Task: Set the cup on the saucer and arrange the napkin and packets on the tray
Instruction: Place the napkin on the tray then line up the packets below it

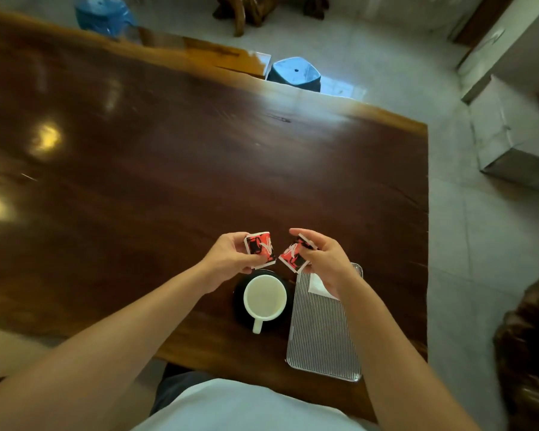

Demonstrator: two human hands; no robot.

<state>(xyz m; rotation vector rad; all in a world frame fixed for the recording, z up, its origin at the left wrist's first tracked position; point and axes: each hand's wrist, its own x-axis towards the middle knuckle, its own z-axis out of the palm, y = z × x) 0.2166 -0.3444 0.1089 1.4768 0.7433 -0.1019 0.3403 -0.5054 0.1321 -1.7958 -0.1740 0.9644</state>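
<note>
Cup (264, 298) is sitting on saucer (239, 303) at lower centre, napkin (317, 286) lying on tray (321, 337); left hand (229, 259) is pinching the left packet (260, 248), right hand (329, 264) the right packet (294, 256), both just above the cup and presumably next needing lowering onto the tray.

A single wide-angle view, worn on the person's head, looks forward and steeply down over the surface (199, 169). It sits close: the shirt (249, 409) fills the bottom edge, both forearms (131, 331) run up from the lower corners, and the left hand (231, 258) and right hand (329, 264) sit near each other a little below mid-frame. The surface's near edge lies low in the picture, its far edge slants across the top, and the lens bows straight lines toward the borders. Tiled floor (467, 244) fills the right side.
</note>
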